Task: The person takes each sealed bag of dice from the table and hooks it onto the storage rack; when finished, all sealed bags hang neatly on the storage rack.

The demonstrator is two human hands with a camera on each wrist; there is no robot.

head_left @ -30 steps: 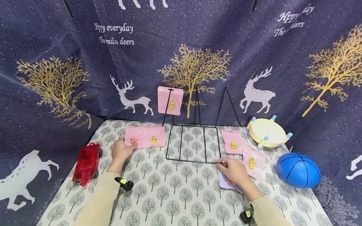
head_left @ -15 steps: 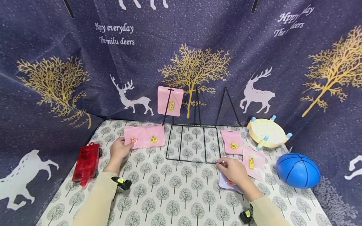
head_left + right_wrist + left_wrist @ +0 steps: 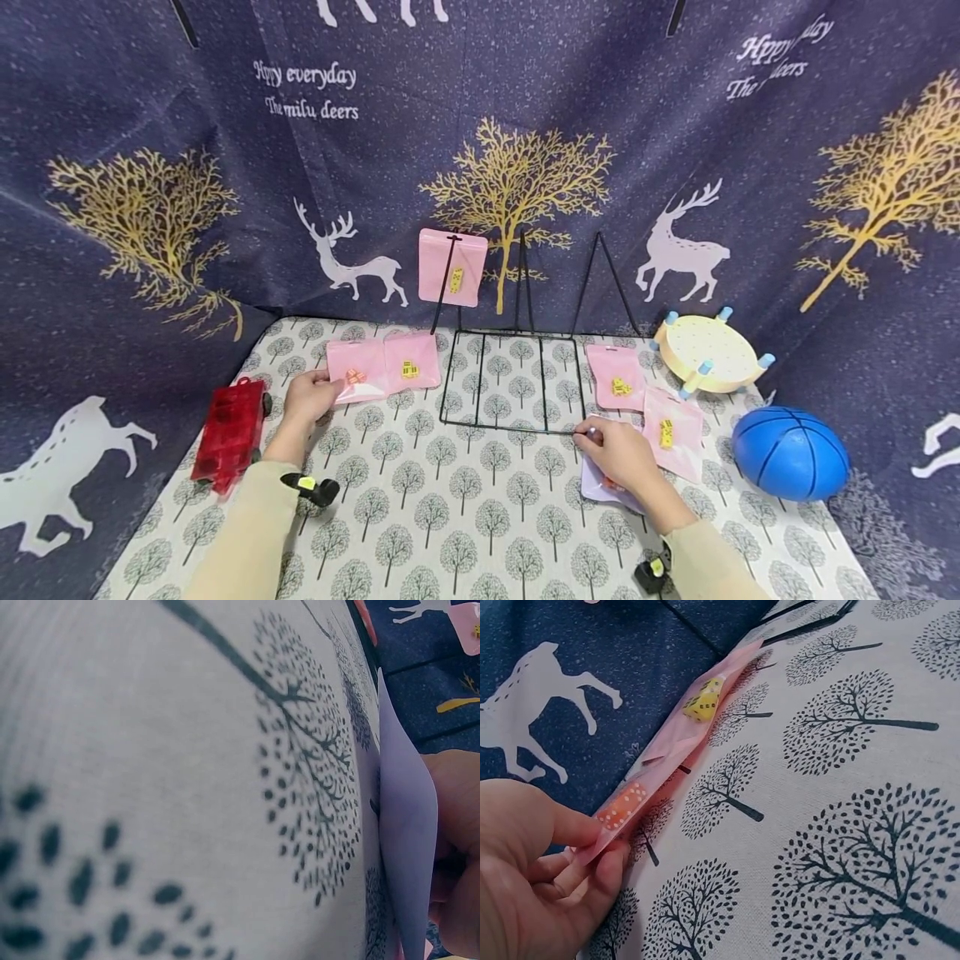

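My left hand (image 3: 311,396) pinches the lower left edge of a pink zip pouch (image 3: 646,791) holding orange dice (image 3: 622,808); the thumb is on one side, fingers on the other. A second pink pouch (image 3: 412,352) with yellow dice (image 3: 703,700) lies against it on the right. At the front right corner of a black wire rack (image 3: 512,429), my right hand (image 3: 621,451) grips the frame with curled fingers. A purple pouch (image 3: 602,492) lies partly under that hand and hides some of its fingers in the right wrist view. One pink pouch (image 3: 438,265) hangs on the rack's left prong.
Two pink pouches (image 3: 615,367) with yellow dice lie right of the rack. A yellow stool with blue legs (image 3: 712,350) and a blue ball (image 3: 791,454) stand farther right. A red toy cart (image 3: 230,429) sits at the left. Dark patterned cloth (image 3: 360,167) backs the table.
My left hand has drawn back left and slightly down, shifting the pouch with orange dice a little the same way. The right hand and rack have stayed put.
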